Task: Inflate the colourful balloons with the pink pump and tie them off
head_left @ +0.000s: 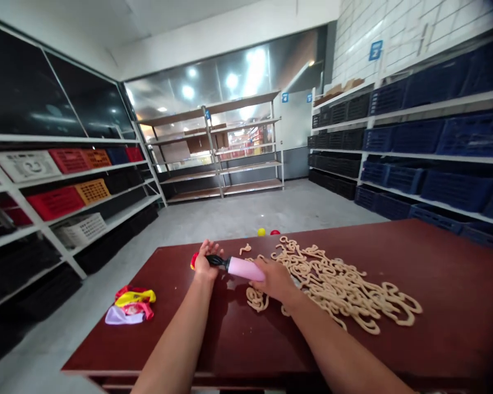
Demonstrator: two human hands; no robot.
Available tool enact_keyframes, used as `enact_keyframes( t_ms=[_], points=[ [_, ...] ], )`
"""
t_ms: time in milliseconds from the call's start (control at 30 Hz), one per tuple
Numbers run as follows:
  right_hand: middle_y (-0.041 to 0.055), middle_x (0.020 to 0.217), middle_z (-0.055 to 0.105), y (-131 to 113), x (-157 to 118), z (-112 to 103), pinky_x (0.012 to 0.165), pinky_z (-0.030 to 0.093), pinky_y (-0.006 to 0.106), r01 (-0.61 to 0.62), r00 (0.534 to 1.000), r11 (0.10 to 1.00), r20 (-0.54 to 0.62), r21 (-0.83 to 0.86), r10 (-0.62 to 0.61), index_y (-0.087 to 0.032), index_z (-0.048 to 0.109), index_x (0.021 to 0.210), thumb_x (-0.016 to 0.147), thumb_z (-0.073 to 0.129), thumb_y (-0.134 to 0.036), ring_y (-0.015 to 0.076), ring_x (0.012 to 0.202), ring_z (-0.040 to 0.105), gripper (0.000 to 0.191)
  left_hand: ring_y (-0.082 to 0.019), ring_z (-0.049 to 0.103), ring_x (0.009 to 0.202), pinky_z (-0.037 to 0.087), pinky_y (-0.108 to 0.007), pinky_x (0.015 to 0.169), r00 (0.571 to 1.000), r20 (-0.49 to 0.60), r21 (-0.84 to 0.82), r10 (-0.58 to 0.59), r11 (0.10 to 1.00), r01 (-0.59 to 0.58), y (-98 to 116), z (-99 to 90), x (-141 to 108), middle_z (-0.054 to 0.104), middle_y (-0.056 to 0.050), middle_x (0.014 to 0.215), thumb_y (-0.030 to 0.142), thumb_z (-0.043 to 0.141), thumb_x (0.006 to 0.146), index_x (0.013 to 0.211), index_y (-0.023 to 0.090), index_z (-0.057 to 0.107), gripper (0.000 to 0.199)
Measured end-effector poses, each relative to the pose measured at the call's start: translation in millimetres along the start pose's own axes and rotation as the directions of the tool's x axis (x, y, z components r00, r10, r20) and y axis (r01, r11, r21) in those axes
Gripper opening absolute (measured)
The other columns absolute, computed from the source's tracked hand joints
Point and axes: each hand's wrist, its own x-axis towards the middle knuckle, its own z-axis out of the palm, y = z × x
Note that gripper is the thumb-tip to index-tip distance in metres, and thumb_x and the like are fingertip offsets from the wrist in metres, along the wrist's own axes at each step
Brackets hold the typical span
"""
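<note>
A pink hand pump (pixel 246 269) with a black, ribbed end lies across both hands above the brown table (pixel 230 339). My right hand (pixel 274 280) is wrapped round the pink barrel. The black end rests in my left hand (pixel 207 261), palm turned up and fingers loosely curled about it. A small red and yellow piece (pixel 194 261) shows at the outer side of the left hand; its kind is unclear. Right of the pump spreads a heap of beige, curled, rope-like pieces (pixel 332 284), some beside the right hand.
Limp balloon-like pieces (pixel 130 305) in red, yellow and lilac lie at the table's left. A yellow ball (pixel 262 232) and a red ball (pixel 275 232) show beyond the far edge. Shelves with crates (pixel 456 134) line the right side; more crates (pixel 69 160) stand left.
</note>
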Motion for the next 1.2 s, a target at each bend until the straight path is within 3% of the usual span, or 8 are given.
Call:
enact_keyframes(
  t_ms=[100, 167, 333, 467, 633, 800, 933, 1200],
  points=[
    [0.0034, 0.093, 0.06, -2.0, -0.6, -1.0, 0.069, 0.036, 0.027, -0.073, 0.997, 0.996, -0.025, 0.042, 0.074, -0.023, 0.049, 0.1, 0.067, 0.062, -0.036, 0.0199, 0.085, 0.057, 0.038, -0.016, 0.061, 0.069, 0.049, -0.036, 0.067, 0.998, 0.051, 0.043, -0.024, 0.999, 0.022, 6.4, 25.4, -5.0, 0.062, -0.004, 0.077, 0.02, 0.046, 0.08, 0.083, 0.02, 0.058, 0.012],
    [0.0044, 0.091, 0.061, -2.1, -0.1, -2.1, 0.067, 0.036, 0.028, -0.132, 0.991, 0.99, -0.025, 0.056, 0.133, -0.022, 0.048, 0.098, 0.067, 0.063, -0.038, 0.0206, 0.083, 0.058, 0.038, -0.016, 0.06, 0.063, 0.048, -0.033, 0.06, 0.99, 0.132, 0.095, -0.042, 0.995, 0.03, 9.3, 44.5, -11.3, 0.059, -0.006, 0.07, 0.033, 0.043, 0.083, 0.071, 0.017, 0.056, 0.024],
    [0.0051, 0.092, 0.062, 3.6, 3.1, -4.2, 0.064, 0.036, 0.028, -0.208, 0.977, 0.974, -0.023, 0.089, 0.211, -0.022, 0.046, 0.097, 0.062, 0.067, -0.045, 0.022, 0.082, 0.059, 0.047, -0.01, 0.037, 0.035, 0.035, -0.025, 0.038, 0.95, 0.313, 0.197, 0.004, 0.978, -0.069, 11.8, 85.4, -32.1, 0.032, 0.002, 0.042, 0.059, 0.036, 0.079, 0.047, 0.019, 0.027, 0.052],
    [0.0047, 0.089, 0.062, 8.8, 5.0, -3.1, 0.062, 0.036, 0.028, -0.214, 0.972, 0.971, -0.073, 0.111, 0.222, -0.022, 0.047, 0.096, 0.066, 0.063, -0.037, 0.0213, 0.081, 0.059, 0.037, -0.009, 0.031, 0.033, 0.032, -0.024, 0.036, 0.96, 0.273, 0.248, 0.06, 0.96, -0.13, 29.6, 109.8, -38.8, 0.027, 0.004, 0.041, 0.058, 0.036, 0.08, 0.049, 0.02, 0.022, 0.051],
    [0.0035, 0.083, 0.063, 13.4, 6.7, 0.2, 0.059, 0.034, 0.027, -0.243, 0.966, 0.964, -0.059, 0.112, 0.251, -0.022, 0.048, 0.095, 0.064, 0.063, -0.035, 0.0202, 0.075, 0.06, 0.036, -0.009, 0.031, 0.033, 0.032, -0.024, 0.037, 0.966, 0.194, 0.309, 0.169, 0.924, -0.224, 83.6, 135.4, -30.5, 0.026, 0.005, 0.041, 0.05, 0.037, 0.083, 0.052, 0.02, 0.022, 0.046],
    [0.0042, 0.085, 0.063, 15.7, 8.8, 9.3, 0.059, 0.035, 0.028, -0.199, 0.975, 0.971, -0.069, 0.136, 0.209, -0.022, 0.047, 0.098, 0.064, 0.062, -0.038, 0.0209, 0.075, 0.06, 0.04, -0.009, 0.033, 0.033, 0.032, -0.023, 0.038, 0.95, 0.216, 0.334, 0.225, 0.897, -0.288, 111.9, 144.7, -27.5, 0.028, 0.005, 0.041, 0.048, 0.04, 0.082, 0.053, 0.019, 0.022, 0.044],
    [0.0059, 0.084, 0.063, 16.6, 9.1, 12.7, 0.06, 0.036, 0.028, -0.2, 0.977, 0.97, -0.044, 0.136, 0.207, -0.02, 0.048, 0.095, 0.064, 0.062, -0.038, 0.0207, 0.075, 0.06, 0.039, -0.009, 0.032, 0.033, 0.031, -0.023, 0.037, 0.951, 0.238, 0.324, 0.197, 0.907, -0.269, 88.8, 135.3, -33.2, 0.027, 0.005, 0.041, 0.046, 0.037, 0.083, 0.053, 0.02, 0.021, 0.043],
    [0.005, 0.084, 0.063, 17.0, 10.7, 10.3, 0.058, 0.031, 0.026, -0.225, 0.974, 0.968, 0.001, 0.108, 0.226, -0.021, 0.047, 0.094, 0.065, 0.063, -0.038, 0.0191, 0.074, 0.059, 0.038, -0.008, 0.031, 0.032, 0.03, -0.023, 0.037, 0.979, 0.184, 0.278, 0.085, 0.951, -0.135, 1.0, 110.9, -43.3, 0.027, 0.006, 0.04, 0.052, 0.045, 0.078, 0.053, 0.02, 0.022, 0.047]
  ],
)
